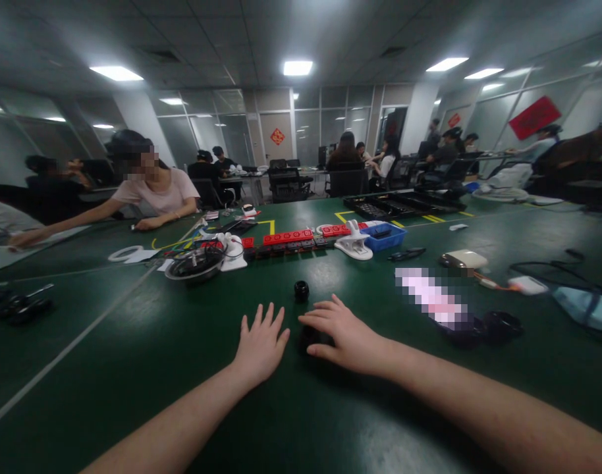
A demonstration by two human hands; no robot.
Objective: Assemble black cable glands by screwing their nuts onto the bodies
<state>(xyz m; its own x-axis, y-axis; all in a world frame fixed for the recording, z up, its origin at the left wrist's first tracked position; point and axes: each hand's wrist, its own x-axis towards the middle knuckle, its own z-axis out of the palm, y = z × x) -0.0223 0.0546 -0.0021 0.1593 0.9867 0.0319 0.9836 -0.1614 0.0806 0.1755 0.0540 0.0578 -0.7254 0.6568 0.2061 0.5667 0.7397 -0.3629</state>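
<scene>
My left hand (260, 347) is open over the green table, fingers spread and pointing away from me, with nothing in it. To its right, my right hand (353, 336) has its thumb and fingers around a dark round object (317, 340), which the hand partly covers; its exact kind is hidden. Just beyond both hands stands a small black ring-shaped piece (301, 290), apart from them.
Across the table's middle run red blocks (287, 237), a white clamp stand (354, 241), a blue bin (384, 236) and a round dish (195, 263). On the right lie black round parts (502, 326), a cased device (464, 259) and cables. A co-worker (155, 187) sits at far left.
</scene>
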